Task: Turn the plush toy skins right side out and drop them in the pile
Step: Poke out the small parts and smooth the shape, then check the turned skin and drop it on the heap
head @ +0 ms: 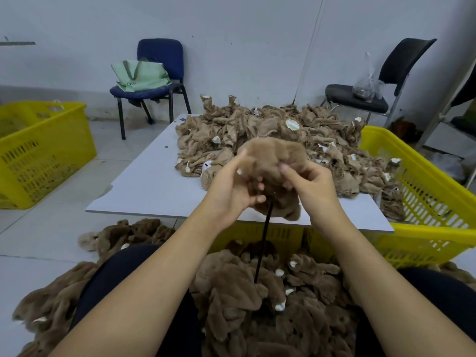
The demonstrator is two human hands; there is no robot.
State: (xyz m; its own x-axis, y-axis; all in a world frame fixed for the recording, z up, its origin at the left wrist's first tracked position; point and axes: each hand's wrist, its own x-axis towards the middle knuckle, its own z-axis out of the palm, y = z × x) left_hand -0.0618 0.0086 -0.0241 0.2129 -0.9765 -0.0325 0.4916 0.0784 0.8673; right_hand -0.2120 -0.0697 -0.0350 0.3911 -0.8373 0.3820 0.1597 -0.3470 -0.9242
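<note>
The left hand [233,188] and right hand [310,182] are both gripping a furry brown plush skin [273,161] over a black stick [262,243], with unturned skins [270,130] lying on the table [144,186] beyond them and the finished pile [257,305] sitting below the wrists.

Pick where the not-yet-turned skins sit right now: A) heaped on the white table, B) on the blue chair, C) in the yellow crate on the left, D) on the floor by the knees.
A: the flat, fabric-side-out skins are heaped on the white table, while the fluffy turned ones lie on the floor by the knees.
</note>
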